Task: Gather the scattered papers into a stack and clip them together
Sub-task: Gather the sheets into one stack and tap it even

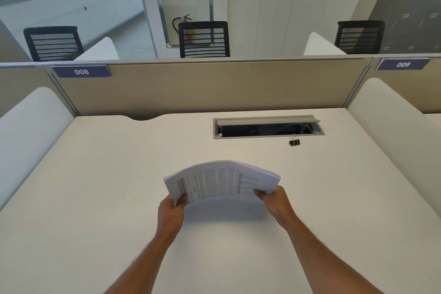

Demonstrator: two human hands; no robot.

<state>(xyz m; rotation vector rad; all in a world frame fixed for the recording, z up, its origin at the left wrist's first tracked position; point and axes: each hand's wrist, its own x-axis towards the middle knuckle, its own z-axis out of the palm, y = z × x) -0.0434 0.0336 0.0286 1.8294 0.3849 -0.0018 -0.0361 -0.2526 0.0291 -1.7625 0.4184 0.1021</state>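
Both hands, left hand [172, 210] and right hand [274, 203], pinch the arched, printed paper stack [222, 181]

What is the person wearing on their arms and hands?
Nothing that shows. Both forearms are bare right down to the picture's lower edge, with no sleeves in view. The left hand and right hand have no gloves, and no watch, ring or bracelet is visible.

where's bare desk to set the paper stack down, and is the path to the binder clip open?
Both hands, left and right, grip the paper stack above the desk. Bare patches: directly under the stack, and the wide stretch left of it out to the white side panel. Tighter far right: the binder clip lies just in front of the open cable tray. Bare desk lies between stack and clip.
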